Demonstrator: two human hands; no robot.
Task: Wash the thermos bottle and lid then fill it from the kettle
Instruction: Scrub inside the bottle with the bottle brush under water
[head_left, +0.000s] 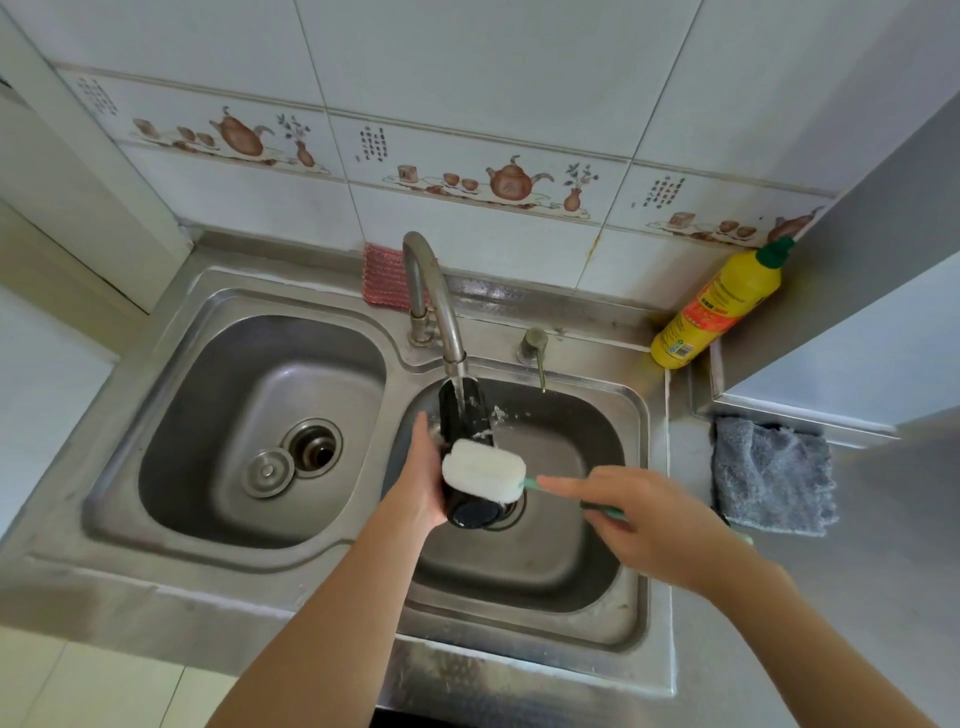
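A black thermos bottle (466, 415) lies tilted over the right sink basin (571, 561), its far end under the running tap (434, 296). Water splashes off its side. My left hand (422, 478) grips the bottle from the left, near its lower end. A white sponge head (483, 470) on a green handle (602, 512) presses on the bottle's upper side. My right hand (644, 514) holds that handle, index finger stretched along it. No lid or kettle is in sight.
The left basin (208, 415) has an open drain (314, 447) with its metal plug (267, 473) beside it. A yellow detergent bottle (719, 306) leans in the back right corner. A grey cloth (774, 475) lies on the right counter. A pink scrubber (382, 275) stands behind the tap.
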